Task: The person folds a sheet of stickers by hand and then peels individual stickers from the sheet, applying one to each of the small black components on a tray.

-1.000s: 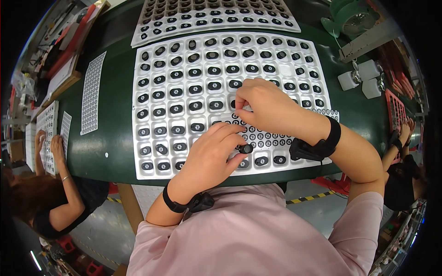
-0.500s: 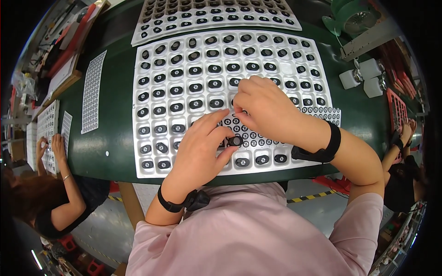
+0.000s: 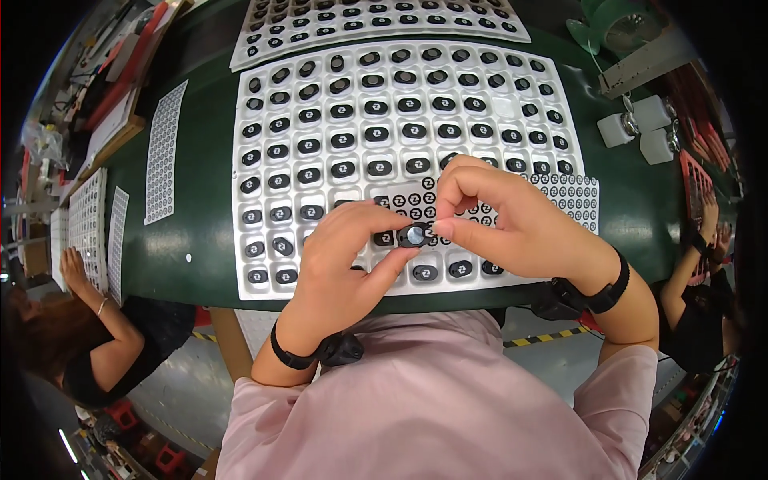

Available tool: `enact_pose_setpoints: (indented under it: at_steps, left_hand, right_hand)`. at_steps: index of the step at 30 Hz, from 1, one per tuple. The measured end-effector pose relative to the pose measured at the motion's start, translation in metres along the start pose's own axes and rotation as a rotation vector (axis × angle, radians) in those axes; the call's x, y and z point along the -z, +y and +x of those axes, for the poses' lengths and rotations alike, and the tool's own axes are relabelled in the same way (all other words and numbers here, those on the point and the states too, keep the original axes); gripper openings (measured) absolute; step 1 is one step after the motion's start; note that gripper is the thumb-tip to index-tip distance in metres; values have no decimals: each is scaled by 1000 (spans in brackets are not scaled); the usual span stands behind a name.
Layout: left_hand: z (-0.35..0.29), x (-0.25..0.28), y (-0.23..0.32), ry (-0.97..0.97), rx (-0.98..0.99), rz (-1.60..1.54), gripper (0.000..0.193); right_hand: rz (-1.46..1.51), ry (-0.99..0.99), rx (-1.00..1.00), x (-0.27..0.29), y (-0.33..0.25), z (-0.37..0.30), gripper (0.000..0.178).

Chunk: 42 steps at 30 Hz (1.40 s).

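Between the thumb and fingers of my left hand (image 3: 340, 260) is a small black oval casing (image 3: 415, 235), its round grey face turned up. My right hand (image 3: 500, 220) has thumb and forefinger pinched together at the casing's right edge; whatever lies between those tips is too small to make out. Beneath both hands lies a sheet of round black-and-white stickers (image 3: 566, 200), partly covered by them. It rests on a white moulded tray (image 3: 238, 216) with rows of like casings. Many casings bear a white symbol, while those in the far rows show plain grey circles.
A second filled tray (image 3: 384, 34) sits beyond the first. More sticker sheets (image 3: 166, 152) lie on the green table (image 3: 212, 240) at left. White bottles (image 3: 652, 128) and a green fan (image 3: 616, 32) stand at right. Co-workers sit on both sides.
My right hand has come from the sticker sheet toward me, to the casing in my left hand. The left hand keeps its grip, and the casing's grey face looks brighter.
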<state>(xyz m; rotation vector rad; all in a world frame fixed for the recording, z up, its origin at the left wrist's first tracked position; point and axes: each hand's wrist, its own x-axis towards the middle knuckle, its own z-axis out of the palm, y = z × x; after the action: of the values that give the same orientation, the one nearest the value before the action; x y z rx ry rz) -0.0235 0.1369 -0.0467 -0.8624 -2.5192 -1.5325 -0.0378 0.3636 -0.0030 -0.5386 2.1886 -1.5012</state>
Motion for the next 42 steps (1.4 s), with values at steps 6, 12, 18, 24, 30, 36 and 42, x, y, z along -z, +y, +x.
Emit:
enact_pose_setpoints:
  at_steps: [6, 12, 18, 24, 30, 36, 42]
  left_hand:
    - [3, -5, 7, 53, -51, -29, 26]
    - [3, -7, 9, 82, -68, -55, 25]
    - [2, -8, 9, 90, -59, -67, 25]
    - [1, -9, 10, 115, -67, -44, 26]
    - [0, -11, 10, 133, -62, -60, 26]
    - [-4, -11, 10, 135, -26, -23, 26]
    - [-4, -11, 10, 137, -48, -28, 26]
  right_hand:
    - [-63, -39, 9, 1, -5, -2, 8]
    - [-101, -70, -76, 3, -11, 0, 9]
    - [-79, -49, -58, 1, -13, 0, 9]
    - [-104, -13, -16, -2, -12, -2, 9]
    - [-92, 14, 7, -5, -10, -2, 8]
    - [-129, 54, 60, -9, -7, -2, 8]
    - [-139, 88, 96, -12, -4, -2, 8]
